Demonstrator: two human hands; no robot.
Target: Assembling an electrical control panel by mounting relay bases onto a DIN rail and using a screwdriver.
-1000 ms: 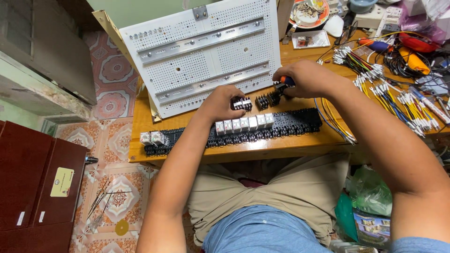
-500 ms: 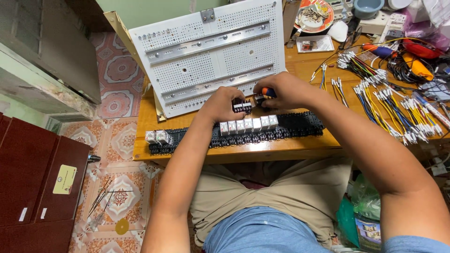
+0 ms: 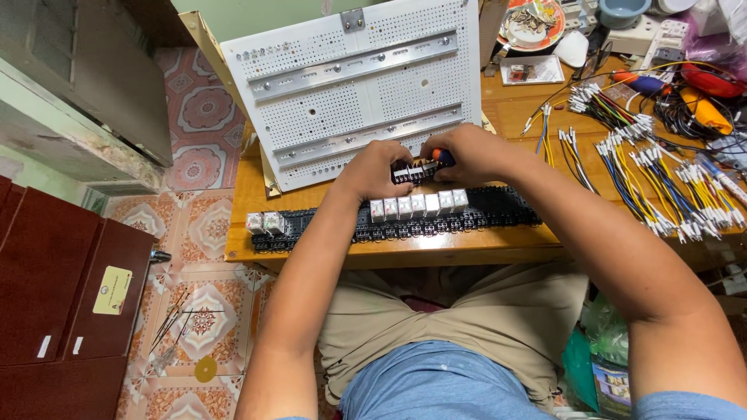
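My left hand grips a small black relay socket just above a long row of black sockets lying along the front of the wooden table. My right hand is closed on a screwdriver with an orange and blue handle, its tip against that socket. Several clear relays sit plugged into the middle of the row, and two more relays stand at its left end.
A white perforated mounting panel with metal rails leans behind my hands. Bundles of coloured wires with white ferrules cover the right of the table. A plate of small parts stands at the back. A red cabinet stands left on the tiled floor.
My right hand has moved left with the screwdriver and now meets my left hand at the held socket. The view has also shifted a little to the right.
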